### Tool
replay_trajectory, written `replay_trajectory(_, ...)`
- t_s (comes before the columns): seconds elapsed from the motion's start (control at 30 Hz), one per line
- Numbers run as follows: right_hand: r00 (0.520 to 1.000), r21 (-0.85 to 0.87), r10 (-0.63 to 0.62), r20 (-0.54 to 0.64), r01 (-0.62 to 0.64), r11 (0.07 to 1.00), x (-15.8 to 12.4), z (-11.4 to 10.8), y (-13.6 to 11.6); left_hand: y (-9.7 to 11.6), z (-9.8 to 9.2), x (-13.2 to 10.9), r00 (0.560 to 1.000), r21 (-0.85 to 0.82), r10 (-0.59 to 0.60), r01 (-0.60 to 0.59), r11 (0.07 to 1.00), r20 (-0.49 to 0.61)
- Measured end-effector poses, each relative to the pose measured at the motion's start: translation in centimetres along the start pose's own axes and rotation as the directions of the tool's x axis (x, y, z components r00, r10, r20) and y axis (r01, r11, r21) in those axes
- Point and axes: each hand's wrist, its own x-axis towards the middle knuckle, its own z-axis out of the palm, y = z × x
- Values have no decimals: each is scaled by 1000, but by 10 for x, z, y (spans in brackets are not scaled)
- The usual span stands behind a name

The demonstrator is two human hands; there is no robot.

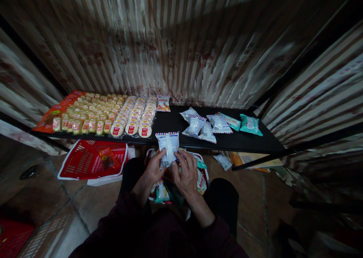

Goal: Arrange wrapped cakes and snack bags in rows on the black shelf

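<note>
Between my two hands is a white snack bag [169, 143] with striped blue-and-red ends, its printed back toward me. My left hand [155, 165] grips its lower left side, thumb on the front. Over its lower right edge lie the fingers of my right hand [185, 173], thumb pointing up; they are bent onto the bag. Just below, between my knees, a basket [206, 174] holds several teal and white snack bags [162, 193], partly hidden by my hands. On the black shelf [167, 123] ahead, a similar striped bag [163, 103] stands at the back beside wrapped round biscuits [132, 127].
Rows of small yellow wrapped cakes [92, 125] fill the shelf's left, by an orange package [53, 112]. Loose white bags [195, 125] and a teal bag [251, 125] lie to the right. A red basket [85, 163] and a fallen packet [222, 161] are on the floor.
</note>
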Motion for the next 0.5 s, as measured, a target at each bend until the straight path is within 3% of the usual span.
replay_trajectory(0.2,1000,-3,10,5,-10,1000,0,3,1,-5,-1,2,998,-8,47,-48,999,-36)
replay_trajectory(0.37,996,24,47,74,-49,998,-1,5,2,-8,2,1,992,1,91,-91,996,-89)
replay_trajectory(0.5,990,89,73,122,-84,992,-2,8,4,-5,7,0,988,5,141,-141,990,-65)
